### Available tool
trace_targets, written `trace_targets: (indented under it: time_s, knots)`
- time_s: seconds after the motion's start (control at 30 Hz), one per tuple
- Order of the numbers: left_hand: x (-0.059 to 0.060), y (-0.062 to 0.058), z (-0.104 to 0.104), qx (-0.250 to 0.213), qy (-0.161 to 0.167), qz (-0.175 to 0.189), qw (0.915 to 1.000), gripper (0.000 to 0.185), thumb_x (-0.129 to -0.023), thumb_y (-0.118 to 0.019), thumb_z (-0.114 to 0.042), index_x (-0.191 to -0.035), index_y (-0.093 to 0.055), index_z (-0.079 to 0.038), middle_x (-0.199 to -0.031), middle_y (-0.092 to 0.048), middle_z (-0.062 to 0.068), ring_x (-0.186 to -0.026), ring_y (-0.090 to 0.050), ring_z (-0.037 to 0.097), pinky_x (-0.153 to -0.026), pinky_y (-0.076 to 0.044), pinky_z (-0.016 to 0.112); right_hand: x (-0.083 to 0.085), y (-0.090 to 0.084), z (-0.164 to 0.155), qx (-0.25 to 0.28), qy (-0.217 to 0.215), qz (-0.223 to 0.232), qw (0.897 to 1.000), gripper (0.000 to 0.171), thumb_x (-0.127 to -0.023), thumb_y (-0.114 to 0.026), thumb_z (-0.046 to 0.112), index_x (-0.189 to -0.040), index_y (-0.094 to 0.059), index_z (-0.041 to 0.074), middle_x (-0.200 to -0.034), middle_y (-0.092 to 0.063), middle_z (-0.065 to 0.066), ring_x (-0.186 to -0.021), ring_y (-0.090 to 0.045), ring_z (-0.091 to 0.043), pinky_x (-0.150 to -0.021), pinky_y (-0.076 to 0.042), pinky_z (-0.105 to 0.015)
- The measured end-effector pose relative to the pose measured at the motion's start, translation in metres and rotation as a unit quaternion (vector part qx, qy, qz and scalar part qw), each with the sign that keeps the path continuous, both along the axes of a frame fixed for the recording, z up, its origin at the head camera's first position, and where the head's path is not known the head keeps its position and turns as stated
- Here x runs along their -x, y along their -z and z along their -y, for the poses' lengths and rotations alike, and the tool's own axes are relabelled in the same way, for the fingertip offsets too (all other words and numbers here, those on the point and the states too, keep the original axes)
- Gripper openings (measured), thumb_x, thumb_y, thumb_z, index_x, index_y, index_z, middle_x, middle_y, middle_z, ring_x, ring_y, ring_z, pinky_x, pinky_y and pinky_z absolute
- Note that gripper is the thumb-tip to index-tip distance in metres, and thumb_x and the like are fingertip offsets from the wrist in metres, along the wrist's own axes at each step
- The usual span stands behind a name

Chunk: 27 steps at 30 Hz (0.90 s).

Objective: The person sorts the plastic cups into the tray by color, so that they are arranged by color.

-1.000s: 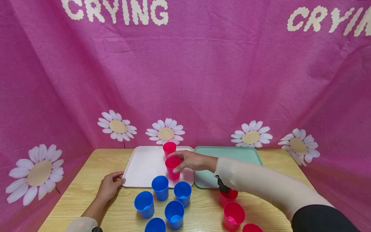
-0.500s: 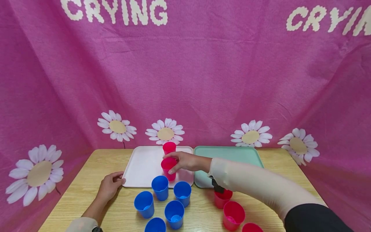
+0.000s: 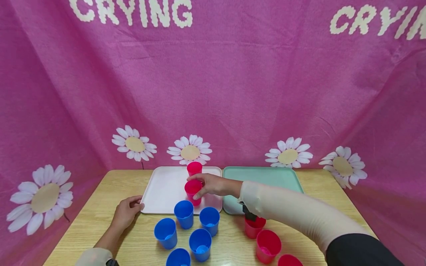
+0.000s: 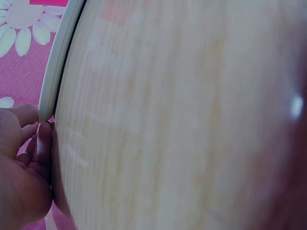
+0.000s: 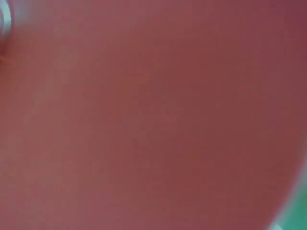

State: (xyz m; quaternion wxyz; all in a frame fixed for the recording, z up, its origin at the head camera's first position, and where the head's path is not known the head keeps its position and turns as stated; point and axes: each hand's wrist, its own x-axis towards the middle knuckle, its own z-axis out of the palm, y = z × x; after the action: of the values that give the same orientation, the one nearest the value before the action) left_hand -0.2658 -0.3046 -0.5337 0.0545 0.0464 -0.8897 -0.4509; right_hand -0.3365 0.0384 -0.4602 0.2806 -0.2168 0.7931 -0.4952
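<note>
Gripping a red cup (image 3: 193,191), right fingers (image 3: 199,183) curl beneath "CRYING" lettering (image 3: 131,13).

Two trays (image 3: 166,188) lie side by side behind the cups (image 3: 199,244).

Head view: looked forward and down from above the near edge of the wooden table (image 3: 83,207), taking in both trays, the cups and the pink backdrop (image 3: 233,92) from moderate range. Left wrist view: sat very close to the tabletop, faced along the wood toward the white tray (image 4: 53,72) rim, with the left hand (image 4: 21,167) at its edge; shared that tray corner (image 3: 146,207) with the head view. Right wrist view: pressed so near a red surface that nothing else could be told.
</note>
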Motion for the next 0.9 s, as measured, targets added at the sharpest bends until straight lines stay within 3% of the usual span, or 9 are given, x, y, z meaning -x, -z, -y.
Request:
trace_targets:
  time_s: [0.47,0.9]
  knots:
    - [0.000,-0.001,0.000,-0.001,0.001,0.006,1.0000,0.035,-0.095,-0.068,0.002,-0.126,-0.063,0.016,-0.096,-0.069,0.016,-0.083,-0.058,0.014,-0.064,-0.050,0.017,0.001,-0.003,-0.008,0.023,-0.016,0.002,1.000,0.075,-0.084,-0.083,0.005,-0.152,-0.050,0.009,-0.149,-0.053,-0.013,-0.144,-0.040,-0.040,-0.102,-0.053,-0.054]
    - [0.002,0.002,0.000,-0.003,-0.002,0.006,1.0000,0.035,-0.094,-0.068,0.001,-0.126,-0.063,0.015,-0.096,-0.069,0.016,-0.082,-0.057,0.013,-0.064,-0.050,0.017,-0.003,-0.021,-0.031,0.060,-0.019,0.021,0.998,0.077,-0.088,-0.077,0.004,-0.156,-0.040,0.003,-0.158,-0.043,-0.019,-0.149,-0.035,-0.043,-0.106,-0.052,-0.047]
